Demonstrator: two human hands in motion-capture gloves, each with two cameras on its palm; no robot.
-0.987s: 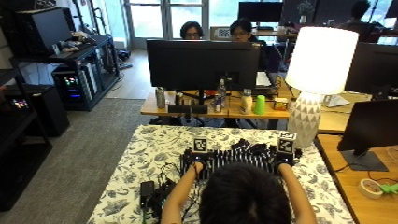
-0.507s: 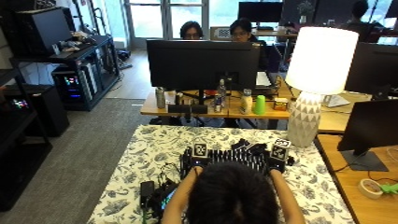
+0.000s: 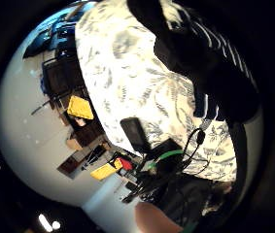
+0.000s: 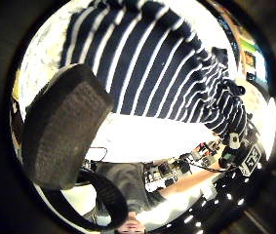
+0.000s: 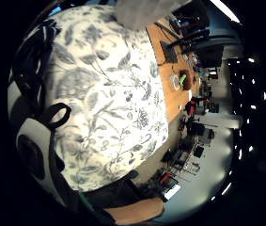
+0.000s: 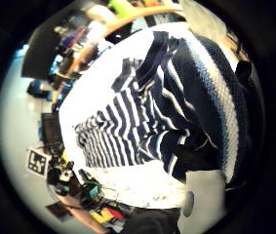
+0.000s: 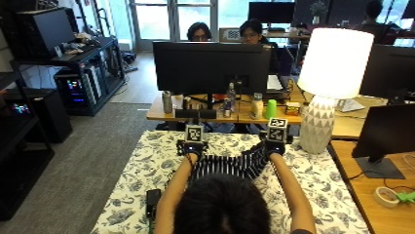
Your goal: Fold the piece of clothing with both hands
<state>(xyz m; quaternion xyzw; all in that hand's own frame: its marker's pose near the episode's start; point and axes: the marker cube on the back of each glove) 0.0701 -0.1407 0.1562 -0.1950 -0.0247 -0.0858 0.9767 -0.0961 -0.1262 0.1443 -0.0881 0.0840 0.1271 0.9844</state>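
Your left hand [image 7: 192, 147] and right hand [image 7: 274, 146] each grip the far edge of the navy white-striped knitted sweater [image 7: 227, 165], which lies on the floral-clothed surface [image 7: 139, 175].

Outside cam is looking down from behind the head across the tabletop [image 7: 136, 170]. Palm cams are sitting close, sharing the striped garment [image 7: 227, 165] and floral cloth.
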